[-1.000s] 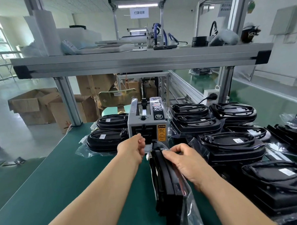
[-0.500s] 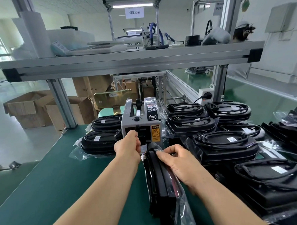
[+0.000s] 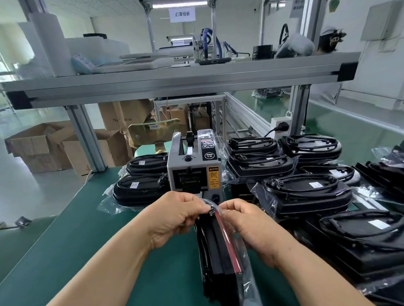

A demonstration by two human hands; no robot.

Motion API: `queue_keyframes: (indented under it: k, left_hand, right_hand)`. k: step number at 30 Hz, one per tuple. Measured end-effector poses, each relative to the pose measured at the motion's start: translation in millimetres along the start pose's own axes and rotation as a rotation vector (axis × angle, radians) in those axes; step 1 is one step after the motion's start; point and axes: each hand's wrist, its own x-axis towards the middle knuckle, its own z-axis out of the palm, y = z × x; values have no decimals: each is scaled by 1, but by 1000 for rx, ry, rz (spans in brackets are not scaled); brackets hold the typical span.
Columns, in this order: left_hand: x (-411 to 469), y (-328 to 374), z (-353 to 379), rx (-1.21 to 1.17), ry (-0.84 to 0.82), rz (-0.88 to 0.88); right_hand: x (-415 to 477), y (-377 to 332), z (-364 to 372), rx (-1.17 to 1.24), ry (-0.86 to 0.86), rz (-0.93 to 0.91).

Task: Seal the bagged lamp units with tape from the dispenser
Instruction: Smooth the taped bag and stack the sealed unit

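A black lamp unit in a clear plastic bag (image 3: pixel 220 251) stands on edge on the green table, just in front of the grey tape dispenser (image 3: pixel 193 169). My left hand (image 3: pixel 173 217) pinches the top of the bag from the left, its fingers curled. My right hand (image 3: pixel 247 222) pinches the bag's folded top from the right. Both sets of fingertips meet at the bag's upper end. A piece of tape between the fingers cannot be made out. A red strip runs down the bag's edge.
Several bagged lamp units (image 3: pixel 307 194) are stacked to the right of the dispenser and two more (image 3: pixel 140 188) to its left. The green table (image 3: pixel 61 251) stretches out on the left. An aluminium shelf (image 3: pixel 170 82) crosses overhead. Cardboard boxes (image 3: pixel 45 145) stand on the floor behind.
My left hand has come back from the dispenser's outlet to the top of the bag. My right hand has shifted its hold up to the bag's top.
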Motion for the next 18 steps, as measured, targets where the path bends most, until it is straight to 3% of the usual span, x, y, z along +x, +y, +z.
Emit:
queue_keyframes:
  k: [18]
  left_hand:
    - [10,-2,4,101,41,102]
  right_hand:
    - [-6,2,-1,-57,25,-28]
